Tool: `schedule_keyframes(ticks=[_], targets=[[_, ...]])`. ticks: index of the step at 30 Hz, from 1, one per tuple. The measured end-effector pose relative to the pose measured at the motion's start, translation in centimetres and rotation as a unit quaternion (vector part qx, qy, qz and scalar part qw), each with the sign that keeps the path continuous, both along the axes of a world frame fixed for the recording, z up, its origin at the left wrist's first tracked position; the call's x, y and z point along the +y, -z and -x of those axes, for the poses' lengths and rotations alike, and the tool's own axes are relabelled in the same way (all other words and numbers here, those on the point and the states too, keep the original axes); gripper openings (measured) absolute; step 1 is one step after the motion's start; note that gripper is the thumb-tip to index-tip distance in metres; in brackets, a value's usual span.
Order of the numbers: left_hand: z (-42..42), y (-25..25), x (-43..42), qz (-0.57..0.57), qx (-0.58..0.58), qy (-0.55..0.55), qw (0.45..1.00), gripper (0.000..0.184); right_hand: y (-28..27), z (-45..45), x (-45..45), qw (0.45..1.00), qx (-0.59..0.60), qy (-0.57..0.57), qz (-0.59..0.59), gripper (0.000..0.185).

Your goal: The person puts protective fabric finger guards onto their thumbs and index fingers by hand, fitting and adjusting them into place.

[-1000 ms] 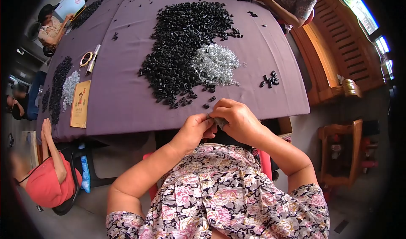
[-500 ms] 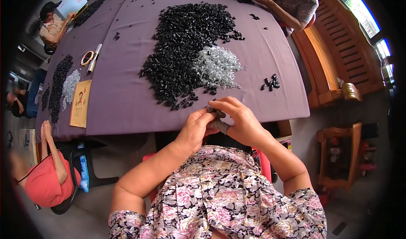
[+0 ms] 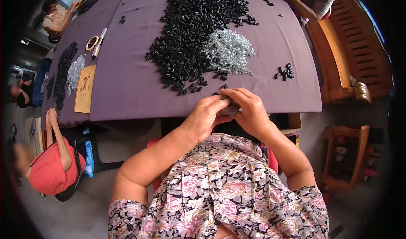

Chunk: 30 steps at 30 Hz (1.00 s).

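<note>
My left hand (image 3: 202, 117) and my right hand (image 3: 253, 114) meet at the table's front edge, fingers closed and fingertips touching. A grey covering (image 3: 231, 109) shows between them, apparently wrapped round a finger. Whatever small piece they pinch is hidden by the fingers. Just beyond the fingertips is a small black part (image 3: 224, 87). Farther up the table spreads a large heap of small black plastic parts (image 3: 190, 40). Against its right side lies a pile of small clear, silvery pieces (image 3: 230, 51).
A purple cloth covers the table (image 3: 127, 70). Several black parts (image 3: 284, 72) lie apart at right. At left are a yellow booklet (image 3: 85, 89), a tape roll (image 3: 91, 43) and a second black heap (image 3: 63, 76). A person in red (image 3: 57, 167) sits at left; other people sit around the table.
The view has tilted, so the table and heaps sit higher and slightly right in the picture. My hands have drawn closer together, and my right fingers have folded in over the left fingertips.
</note>
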<state>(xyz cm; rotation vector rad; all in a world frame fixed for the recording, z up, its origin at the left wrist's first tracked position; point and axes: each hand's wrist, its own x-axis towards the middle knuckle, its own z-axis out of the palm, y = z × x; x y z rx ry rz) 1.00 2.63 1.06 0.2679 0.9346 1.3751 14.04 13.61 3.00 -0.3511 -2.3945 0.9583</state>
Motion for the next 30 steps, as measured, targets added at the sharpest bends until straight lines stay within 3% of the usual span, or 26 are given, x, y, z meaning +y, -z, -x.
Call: schedule_keyframes(ticks=[12,18,30], targets=[[-0.6,-0.3,-0.2,-0.036,0.045,-0.005,0.998,0.024,0.0,-0.3,-0.1,1.0,0.005,-0.005,0.013,0.045],[-0.5,-0.7,-0.1,-0.03,-0.003,-0.028,0.999,0.024,-0.4,-0.3,0.1,0.999,0.004,0.002,0.042,0.046],[-0.8,-1.3,-0.2,-0.013,0.097,0.008,0.995,0.024,-0.2,-0.5,0.2,1.0,-0.007,-0.004,0.021,0.047]])
